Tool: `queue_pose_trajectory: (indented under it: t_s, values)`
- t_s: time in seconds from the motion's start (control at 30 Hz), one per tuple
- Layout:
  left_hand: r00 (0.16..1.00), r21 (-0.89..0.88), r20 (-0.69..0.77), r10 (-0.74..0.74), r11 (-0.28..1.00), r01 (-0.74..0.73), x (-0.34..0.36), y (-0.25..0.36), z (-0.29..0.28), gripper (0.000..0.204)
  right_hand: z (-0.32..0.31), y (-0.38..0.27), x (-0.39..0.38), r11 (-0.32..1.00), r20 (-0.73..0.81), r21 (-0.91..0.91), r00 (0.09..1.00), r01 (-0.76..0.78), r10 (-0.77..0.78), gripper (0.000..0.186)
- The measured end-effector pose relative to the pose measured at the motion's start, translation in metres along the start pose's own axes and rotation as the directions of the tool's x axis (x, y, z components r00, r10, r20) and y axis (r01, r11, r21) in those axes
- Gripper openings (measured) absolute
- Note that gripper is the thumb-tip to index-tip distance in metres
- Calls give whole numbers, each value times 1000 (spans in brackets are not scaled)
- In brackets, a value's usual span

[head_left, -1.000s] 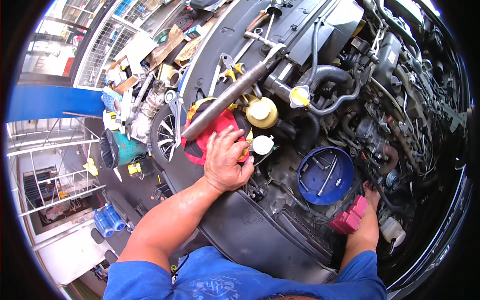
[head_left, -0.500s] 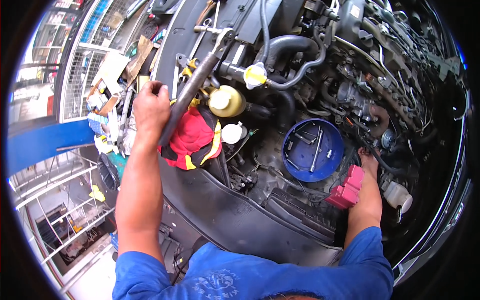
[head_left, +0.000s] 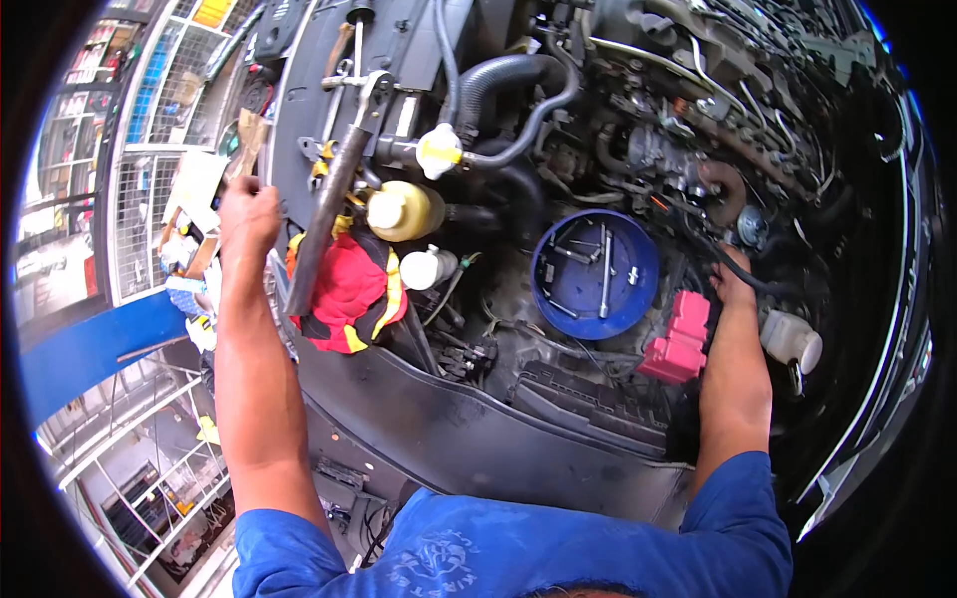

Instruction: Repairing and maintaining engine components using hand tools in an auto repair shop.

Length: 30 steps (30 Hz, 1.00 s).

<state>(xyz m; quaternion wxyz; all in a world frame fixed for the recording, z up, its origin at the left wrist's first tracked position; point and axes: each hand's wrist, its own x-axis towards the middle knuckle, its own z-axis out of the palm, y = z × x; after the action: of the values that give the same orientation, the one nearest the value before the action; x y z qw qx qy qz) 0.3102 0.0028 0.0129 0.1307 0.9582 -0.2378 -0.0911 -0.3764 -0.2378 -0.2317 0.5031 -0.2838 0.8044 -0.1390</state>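
Note:
My left hand (head_left: 249, 214) is over the left fender edge, fingers curled, their contents unclear. It is beside a long steel bar (head_left: 327, 221) on a ratchet (head_left: 375, 90), lying across a red and yellow cloth (head_left: 347, 289). My right hand (head_left: 732, 279) reaches down beside a dark hose in the engine bay, fingers curled and partly hidden; what they grip is unclear. Next to it are a pink plastic box (head_left: 676, 344) and a blue basin (head_left: 576, 319) holding several sockets and extensions. A yellowish reservoir (head_left: 404, 211) and a white capped reservoir (head_left: 424, 267) sit beside the cloth.
The engine's hoses and pipes (head_left: 508, 85) fill the upper right. A translucent bottle (head_left: 788, 339) sits right of my arm. The black fender (head_left: 399, 409) curves across the lower middle. Beyond it at left are cluttered cardboard and parts (head_left: 189, 199), wire mesh shelving and a blue beam (head_left: 80, 349).
My left hand has left the red cloth, moving up and left past the bar, its fingers now curled. My right hand sits higher in view. The engine bay shifts in view as the camera moves.

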Motion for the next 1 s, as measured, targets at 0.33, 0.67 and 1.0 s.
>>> queue_pose_trajectory:
  t_s: [0.33,0.67,1.0]
  values:
    - [722,-742,443,532,670,-38,-162,116,32,21,0,-3,-77,820,-136,-532,934,211,-329,54]
    - [273,-508,498,823,532,-677,-263,233,123,21,-1,-78,-251,456,347,-463,629,760,-696,34]
    - [429,-651,287,857,503,-568,-241,214,97,39,-17,-73,-280,341,554,-541,630,769,-543,47]
